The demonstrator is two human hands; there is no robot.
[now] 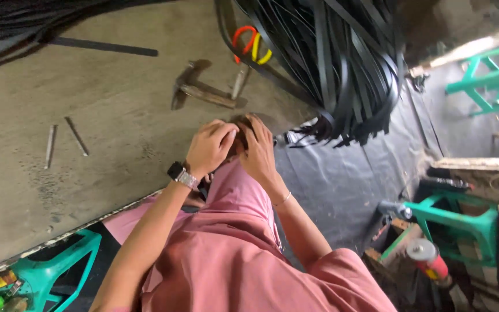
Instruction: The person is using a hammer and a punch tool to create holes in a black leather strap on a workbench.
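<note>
My left hand point(209, 147), with a wristwatch on the wrist, and my right hand point(258, 151) are pressed together over my knee, which is covered in pink cloth point(235, 231). Both hands curl around a small brown object point(241, 124) at the edge of the grey worktable point(116, 127). Most of that object is hidden by my fingers, so its shape cannot be told. A hammer point(200, 91) with a wooden handle lies on the table just beyond my hands.
A thick bundle of black straps point(342, 63) hangs off the table at upper right, with orange and yellow loops point(249, 43) beside it. Two metal pins point(50, 144) and a black strip point(105, 46) lie on the table. Green plastic stools point(457, 219) and a red can point(428, 257) stand on the floor.
</note>
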